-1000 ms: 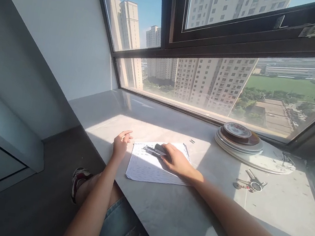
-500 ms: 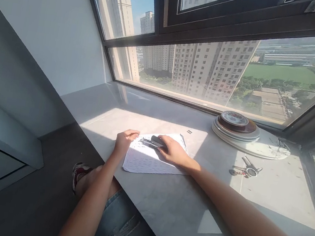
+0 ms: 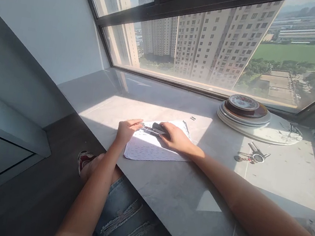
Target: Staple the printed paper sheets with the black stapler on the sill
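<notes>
My right hand (image 3: pixel 175 136) is wrapped round a dark stapler (image 3: pixel 158 128) above a stack of printed paper sheets (image 3: pixel 152 152). The stapler's long metal part points left, towards my left hand (image 3: pixel 127 130). The fingers of my left hand are pinched together at the stapler's front end, over the left edge of the sheets. What lies right between those fingertips is too small to make out. Beyond the paper, a few short staple strips (image 3: pixel 193 118) lie on the sill.
The grey marble-patterned sill (image 3: pixel 168 199) runs along a large window. At the back right stands a stack of plates (image 3: pixel 243 107) on a large white oval plate (image 3: pixel 285 134). A metal object with a round ring (image 3: pixel 255 155) lies in front of them. The sill's edge drops beside my legs.
The view has tilted down, so the sill appears higher in the picture. My left fingertips have closed in on the stapler's front end. My right hand keeps its hold.
</notes>
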`<move>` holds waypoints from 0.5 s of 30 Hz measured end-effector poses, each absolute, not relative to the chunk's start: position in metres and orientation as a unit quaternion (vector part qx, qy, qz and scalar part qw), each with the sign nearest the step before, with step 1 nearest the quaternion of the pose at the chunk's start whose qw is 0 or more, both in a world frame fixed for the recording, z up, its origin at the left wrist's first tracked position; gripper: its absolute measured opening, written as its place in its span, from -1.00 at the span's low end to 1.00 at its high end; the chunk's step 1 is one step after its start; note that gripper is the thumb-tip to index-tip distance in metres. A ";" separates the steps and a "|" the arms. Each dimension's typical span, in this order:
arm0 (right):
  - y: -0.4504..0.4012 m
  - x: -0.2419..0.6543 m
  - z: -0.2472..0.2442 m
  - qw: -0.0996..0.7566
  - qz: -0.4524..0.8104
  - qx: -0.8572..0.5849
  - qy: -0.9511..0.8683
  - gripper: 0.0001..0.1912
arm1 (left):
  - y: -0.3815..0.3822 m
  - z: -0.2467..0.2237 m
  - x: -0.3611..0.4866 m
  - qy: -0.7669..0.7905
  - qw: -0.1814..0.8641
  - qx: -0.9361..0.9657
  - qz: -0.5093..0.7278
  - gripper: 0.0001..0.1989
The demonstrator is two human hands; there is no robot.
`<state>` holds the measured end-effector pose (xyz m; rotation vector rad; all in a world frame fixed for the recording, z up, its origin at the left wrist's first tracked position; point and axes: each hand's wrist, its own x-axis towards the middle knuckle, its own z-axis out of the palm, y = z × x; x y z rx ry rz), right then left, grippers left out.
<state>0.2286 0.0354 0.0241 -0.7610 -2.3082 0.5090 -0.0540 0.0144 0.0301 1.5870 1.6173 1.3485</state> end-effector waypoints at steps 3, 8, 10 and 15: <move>0.037 0.228 0.021 0.332 0.199 -0.286 -0.877 -0.67 | 0.014 0.033 -0.052 0.595 0.227 0.610 0.472 -0.79; 0.039 0.229 0.021 0.327 0.195 -0.281 -0.881 -0.71 | 0.017 0.033 -0.048 0.541 0.151 0.725 0.399 -0.83; 0.039 0.229 0.023 0.325 0.196 -0.282 -0.881 -0.73 | 0.021 0.030 -0.045 0.527 0.135 0.757 0.362 -0.82; 0.035 0.228 0.027 0.327 0.199 -0.288 -0.878 -0.76 | 0.030 0.021 -0.039 0.531 0.128 0.782 0.302 -0.83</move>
